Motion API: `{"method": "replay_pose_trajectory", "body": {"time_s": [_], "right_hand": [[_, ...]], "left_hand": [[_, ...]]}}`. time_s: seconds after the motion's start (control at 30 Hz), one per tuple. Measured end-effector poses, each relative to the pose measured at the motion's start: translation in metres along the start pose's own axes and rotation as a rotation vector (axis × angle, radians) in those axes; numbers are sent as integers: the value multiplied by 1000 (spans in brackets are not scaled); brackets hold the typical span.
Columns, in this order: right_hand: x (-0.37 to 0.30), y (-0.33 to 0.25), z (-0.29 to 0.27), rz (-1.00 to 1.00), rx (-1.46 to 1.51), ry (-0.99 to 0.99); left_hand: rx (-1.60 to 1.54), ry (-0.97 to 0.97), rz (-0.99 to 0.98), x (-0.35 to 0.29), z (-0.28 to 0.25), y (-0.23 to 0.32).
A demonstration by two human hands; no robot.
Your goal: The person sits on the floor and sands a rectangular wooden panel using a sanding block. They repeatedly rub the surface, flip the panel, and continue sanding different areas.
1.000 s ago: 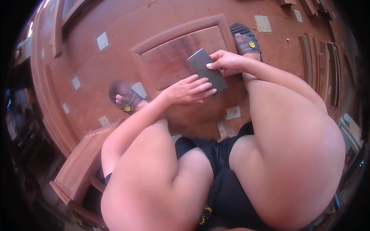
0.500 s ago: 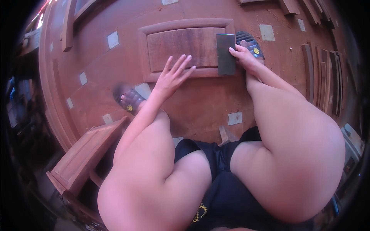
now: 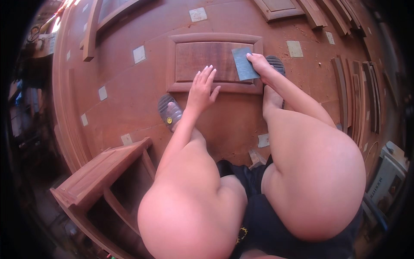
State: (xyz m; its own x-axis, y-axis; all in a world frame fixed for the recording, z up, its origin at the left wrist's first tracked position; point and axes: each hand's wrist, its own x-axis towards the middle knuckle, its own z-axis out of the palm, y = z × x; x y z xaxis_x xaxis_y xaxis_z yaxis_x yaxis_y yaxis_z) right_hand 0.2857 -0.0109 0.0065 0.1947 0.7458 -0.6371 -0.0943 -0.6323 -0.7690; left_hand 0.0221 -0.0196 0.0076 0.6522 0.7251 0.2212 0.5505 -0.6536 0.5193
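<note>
My right hand (image 3: 261, 64) grips the right edge of a thin, flat, blue-grey rectangular sheet (image 3: 244, 64); its material is hard to tell. The sheet is tilted over the right part of a reddish-brown wooden panel (image 3: 198, 56) with a raised frame; whether it touches the wood I cannot tell. With fingers stretched out and nothing in them, my left hand (image 3: 202, 88) is over the panel's near edge. The panel lies flat on the floor, between my sandalled feet.
A small wooden furniture piece (image 3: 103, 172) stands at the lower left. Wooden strips (image 3: 358, 95) lie on the right, and a second framed panel (image 3: 280, 8) lies at the back. A wooden frame (image 3: 90, 34) is at the far left. A printed box (image 3: 386, 181) sits lower right.
My right hand has turned the sheet, so it slants and looks bluer, and has moved it left over the panel. My left hand's fingers have drawn closer together. The view has shifted.
</note>
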Motion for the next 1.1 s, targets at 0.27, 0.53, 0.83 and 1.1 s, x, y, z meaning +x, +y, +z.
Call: {"method": "replay_pose_trajectory", "body": {"time_s": [0.27, 0.53, 0.83, 1.1], "right_hand": [[-14, 23, 43, -1, 155, 154], [0, 22, 40, -71, 50, 155], [26, 25, 27, -171, -81, 252], [-28, 34, 25, -89, -77, 286]], "left_hand": [[-70, -198, 148, 53, 17, -3], [134, -70, 172, 72, 20, 14], [-18, -22, 162, 85, 47, 16], [50, -40, 244, 60, 61, 28]]}}
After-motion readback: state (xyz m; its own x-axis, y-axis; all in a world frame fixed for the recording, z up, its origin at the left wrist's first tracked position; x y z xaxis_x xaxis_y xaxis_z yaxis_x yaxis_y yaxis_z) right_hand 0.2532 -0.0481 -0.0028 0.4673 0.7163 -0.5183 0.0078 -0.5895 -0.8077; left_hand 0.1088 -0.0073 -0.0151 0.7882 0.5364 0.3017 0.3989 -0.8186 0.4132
